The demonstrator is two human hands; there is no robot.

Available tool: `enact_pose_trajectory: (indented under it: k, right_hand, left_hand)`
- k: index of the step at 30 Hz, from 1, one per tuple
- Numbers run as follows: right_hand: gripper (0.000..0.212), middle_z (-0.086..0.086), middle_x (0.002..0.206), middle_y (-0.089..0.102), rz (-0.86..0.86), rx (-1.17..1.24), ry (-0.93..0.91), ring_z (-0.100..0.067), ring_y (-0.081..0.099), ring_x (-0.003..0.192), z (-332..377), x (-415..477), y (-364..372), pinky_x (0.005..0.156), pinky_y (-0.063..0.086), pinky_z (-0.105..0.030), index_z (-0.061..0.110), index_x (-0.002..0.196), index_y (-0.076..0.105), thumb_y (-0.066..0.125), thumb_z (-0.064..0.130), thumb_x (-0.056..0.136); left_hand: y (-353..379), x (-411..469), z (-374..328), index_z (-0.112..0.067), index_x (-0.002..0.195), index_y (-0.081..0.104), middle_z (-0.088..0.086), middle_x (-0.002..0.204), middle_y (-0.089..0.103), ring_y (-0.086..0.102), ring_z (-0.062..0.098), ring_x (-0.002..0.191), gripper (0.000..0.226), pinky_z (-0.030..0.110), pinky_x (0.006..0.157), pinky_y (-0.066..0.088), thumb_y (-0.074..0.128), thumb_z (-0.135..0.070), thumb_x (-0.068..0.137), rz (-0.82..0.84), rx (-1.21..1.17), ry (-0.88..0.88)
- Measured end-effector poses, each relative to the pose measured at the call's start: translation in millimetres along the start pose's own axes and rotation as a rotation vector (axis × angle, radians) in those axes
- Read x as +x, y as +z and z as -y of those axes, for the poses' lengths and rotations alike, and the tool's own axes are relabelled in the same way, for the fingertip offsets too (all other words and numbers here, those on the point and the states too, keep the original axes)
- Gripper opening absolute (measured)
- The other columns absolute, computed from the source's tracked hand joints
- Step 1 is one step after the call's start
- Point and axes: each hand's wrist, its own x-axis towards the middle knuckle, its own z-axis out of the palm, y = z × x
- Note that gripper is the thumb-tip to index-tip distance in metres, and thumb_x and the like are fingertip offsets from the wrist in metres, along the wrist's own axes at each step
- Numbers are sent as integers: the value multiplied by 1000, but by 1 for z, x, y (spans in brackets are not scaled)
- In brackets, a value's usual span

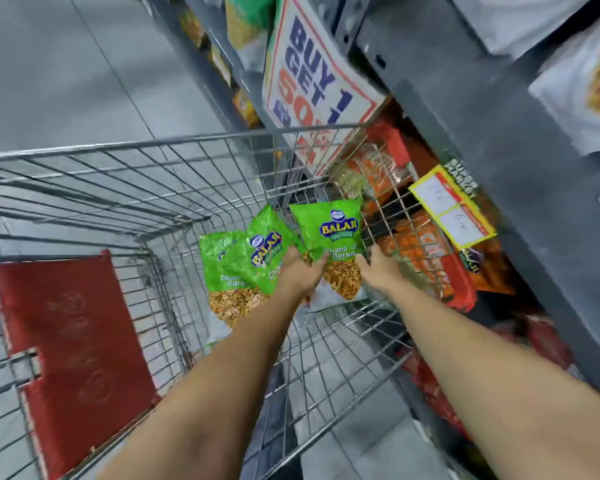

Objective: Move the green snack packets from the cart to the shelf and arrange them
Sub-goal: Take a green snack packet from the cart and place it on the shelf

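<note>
Lying in the wire cart (174,143), three green snack packets (329,230) overlap. Left hand (300,271) grips the left pair; right hand (381,268) touches the right packet's edge, its grasp unclear. Grey shelf (482,133) stands just beside, right.

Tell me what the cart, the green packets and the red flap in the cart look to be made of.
Cart: bare metal wire, silvery and welded into a grid. Green packets: thin glossy plastic film, judging by the crinkles and glints on the printed faces. Red flap: probably moulded plastic, matte and scuffed, with faint raised lettering; blur leaves it open.
</note>
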Motion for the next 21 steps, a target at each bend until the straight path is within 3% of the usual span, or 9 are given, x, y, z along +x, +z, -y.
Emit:
enact_pose_trajectory:
  k: [4,5,8,10,13,16,21]
  right_hand:
    - [49,-19,135,51,98,88,76,-37,51,121,-5,33,7,103,41,-45,11,131,40,41,43,94]
    - [49,-17,135,52,116,122,87,-35,52,121,-9,45,11,104,41,-48,15,132,39,43,44,93]
    - [50,-13,129,56,156,211,85,-34,55,117,-17,58,17,101,44,-53,18,130,40,49,45,89]
    - [45,-14,124,59,149,262,82,-33,58,111,-15,58,15,97,48,-54,18,123,46,54,43,88]
    - [40,-13,119,60,137,308,59,-30,59,106,-6,46,9,95,50,-51,11,123,48,54,34,91]
    - [41,-12,122,58,116,335,35,-31,59,105,4,26,2,94,50,-52,7,126,48,54,29,92]
    - [25,-24,119,61,44,427,-92,-34,60,101,23,-11,-3,94,48,-57,-2,109,57,52,16,93]
  left_hand:
    - [23,26,13,-13,136,34,16,140,49,46,35,129,101,50,109,37,42,-85,65,41,-43,-29]
    - [27,28,12,-12,135,35,16,139,50,46,35,128,96,50,110,36,43,-83,69,84,-47,-52]
    - [25,19,-1,-7,140,30,17,142,44,38,35,134,68,42,112,29,49,-49,91,57,-28,-48]
    - [21,17,-6,-8,145,23,16,148,38,35,33,137,65,40,111,29,49,-38,94,36,-64,-50]
    - [14,12,-3,-11,146,22,18,143,45,46,33,128,61,41,108,36,49,-32,96,50,-134,-27]
    - [3,5,1,-14,148,20,22,133,53,58,35,115,64,52,99,48,50,-34,95,51,-190,-20]
    - [-28,-27,-2,-6,142,31,14,130,56,59,30,112,58,48,101,47,53,-31,94,-68,-243,50]
